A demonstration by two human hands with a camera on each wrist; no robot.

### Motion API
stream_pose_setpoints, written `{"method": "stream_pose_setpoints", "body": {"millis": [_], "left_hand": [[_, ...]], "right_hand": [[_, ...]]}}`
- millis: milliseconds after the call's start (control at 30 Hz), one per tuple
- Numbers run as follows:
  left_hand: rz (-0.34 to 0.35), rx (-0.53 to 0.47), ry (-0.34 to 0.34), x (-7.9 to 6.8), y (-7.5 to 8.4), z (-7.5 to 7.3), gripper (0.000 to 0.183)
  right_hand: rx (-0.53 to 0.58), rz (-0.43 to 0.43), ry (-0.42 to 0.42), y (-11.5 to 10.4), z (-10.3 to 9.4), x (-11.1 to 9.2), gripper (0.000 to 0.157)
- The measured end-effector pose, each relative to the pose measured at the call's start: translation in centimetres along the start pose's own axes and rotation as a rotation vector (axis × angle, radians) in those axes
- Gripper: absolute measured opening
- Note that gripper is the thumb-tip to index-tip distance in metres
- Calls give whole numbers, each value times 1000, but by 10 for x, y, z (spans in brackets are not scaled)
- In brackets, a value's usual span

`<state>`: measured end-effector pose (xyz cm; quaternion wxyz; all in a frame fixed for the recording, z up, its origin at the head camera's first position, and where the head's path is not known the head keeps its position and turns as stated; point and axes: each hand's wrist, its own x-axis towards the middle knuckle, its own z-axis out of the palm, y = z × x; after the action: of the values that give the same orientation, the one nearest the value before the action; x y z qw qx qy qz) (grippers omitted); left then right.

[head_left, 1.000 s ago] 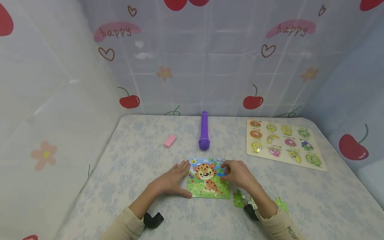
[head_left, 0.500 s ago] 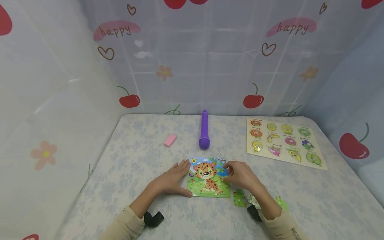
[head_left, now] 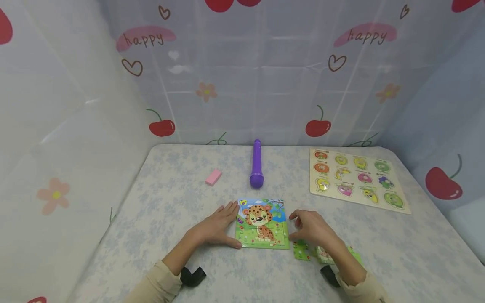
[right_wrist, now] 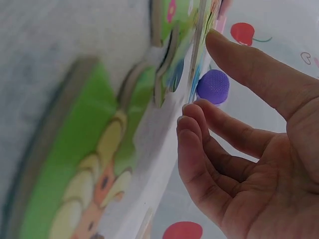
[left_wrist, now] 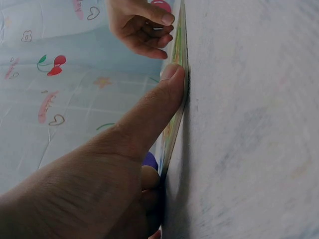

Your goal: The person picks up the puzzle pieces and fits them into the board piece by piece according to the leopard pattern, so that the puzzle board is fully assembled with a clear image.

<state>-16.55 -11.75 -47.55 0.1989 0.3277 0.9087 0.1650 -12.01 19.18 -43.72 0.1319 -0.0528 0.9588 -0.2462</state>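
While the leopard puzzle [head_left: 262,223] lies flat on the table [head_left: 151,235], the left hand [head_left: 216,229] rests at its nine o'clock, thumb and fingers extended along the edge, grasping nothing. At three o'clock, just beside the puzzle, the right hand [head_left: 312,227] hovers with loosely bent fingers, released and bare; whether its thumb touches the rim I cannot tell. Loose pieces [head_left: 302,252] lie at four o'clock, a purple microphone [head_left: 257,164] at twelve, a pink block [head_left: 214,177] at ten, a fruit board [head_left: 353,195] at two.

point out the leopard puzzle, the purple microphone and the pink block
Leopard puzzle [head_left: 262,224]: head view, middle of its printed face.
Purple microphone [head_left: 257,163]: head view, on its handle.
Pink block [head_left: 214,177]: head view, on its upper face.
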Motion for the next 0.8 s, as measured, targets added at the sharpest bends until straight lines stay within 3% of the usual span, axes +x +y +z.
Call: {"method": "stream_pose_setpoints", "body": {"millis": [400, 800], "left_hand": [[4, 10, 5, 1, -1, 1, 120], [-1, 14, -1, 0, -1, 1, 120]], "right_hand": [[-3, 88, -80, 10, -2, -13, 56], [-9, 77, -159, 16, 3, -32, 70]]}}
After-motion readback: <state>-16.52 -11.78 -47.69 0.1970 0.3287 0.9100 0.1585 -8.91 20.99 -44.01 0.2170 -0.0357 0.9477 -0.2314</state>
